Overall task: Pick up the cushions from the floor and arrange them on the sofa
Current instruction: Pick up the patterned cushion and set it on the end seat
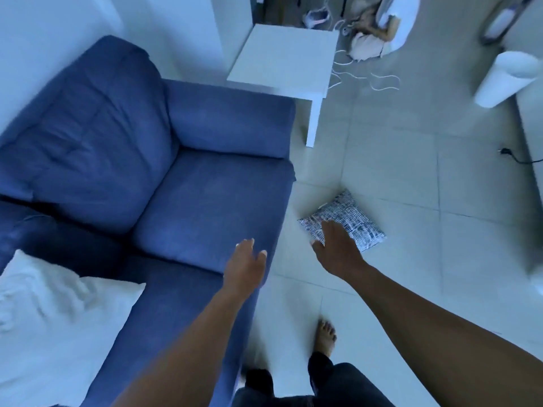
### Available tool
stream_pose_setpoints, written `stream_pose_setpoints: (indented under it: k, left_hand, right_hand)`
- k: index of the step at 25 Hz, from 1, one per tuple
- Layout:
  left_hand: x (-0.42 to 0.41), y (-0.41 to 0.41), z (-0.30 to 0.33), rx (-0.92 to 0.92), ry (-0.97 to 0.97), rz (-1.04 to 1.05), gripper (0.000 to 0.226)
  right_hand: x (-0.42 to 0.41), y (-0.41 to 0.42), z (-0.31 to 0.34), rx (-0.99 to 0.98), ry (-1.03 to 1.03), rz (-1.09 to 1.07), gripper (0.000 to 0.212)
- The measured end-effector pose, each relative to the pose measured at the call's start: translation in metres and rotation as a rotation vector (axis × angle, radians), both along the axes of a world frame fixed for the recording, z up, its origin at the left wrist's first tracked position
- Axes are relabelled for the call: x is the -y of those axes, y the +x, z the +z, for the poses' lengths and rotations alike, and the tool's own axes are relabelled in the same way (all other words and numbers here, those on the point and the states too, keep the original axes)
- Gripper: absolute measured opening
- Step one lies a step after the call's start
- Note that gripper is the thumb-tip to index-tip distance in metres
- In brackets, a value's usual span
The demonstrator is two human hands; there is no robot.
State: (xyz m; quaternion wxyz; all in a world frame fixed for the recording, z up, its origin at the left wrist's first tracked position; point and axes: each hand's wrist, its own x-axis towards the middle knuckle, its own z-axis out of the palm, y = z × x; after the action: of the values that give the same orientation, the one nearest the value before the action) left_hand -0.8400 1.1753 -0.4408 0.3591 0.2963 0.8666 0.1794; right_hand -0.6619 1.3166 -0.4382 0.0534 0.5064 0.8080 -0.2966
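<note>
Black-and-white patterned cushion lies flat on the floor tiles, corners at 12 and 6 o'clock, both right hand and left hand open, empty.

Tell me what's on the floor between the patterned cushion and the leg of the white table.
Nothing: in the head view only bare floor tiles lie between the patterned cushion and the white table's leg.
</note>
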Motion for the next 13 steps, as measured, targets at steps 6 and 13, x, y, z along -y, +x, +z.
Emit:
stream_pose_setpoints:
  k: [6, 13]
  left_hand:
    - [-0.097, 0.082, -0.007, -0.049, -0.058, -0.24, 0.065]
    - [-0.203, 0.099, -0.008, -0.187, -0.057, -0.469, 0.06]
  right_hand:
    - [-0.081, 0.109, 0.005, 0.072, 0.022, -0.111, 0.058]
    - [-0.141, 0.129, -0.005, 0.042, -0.01, -0.197, 0.062]
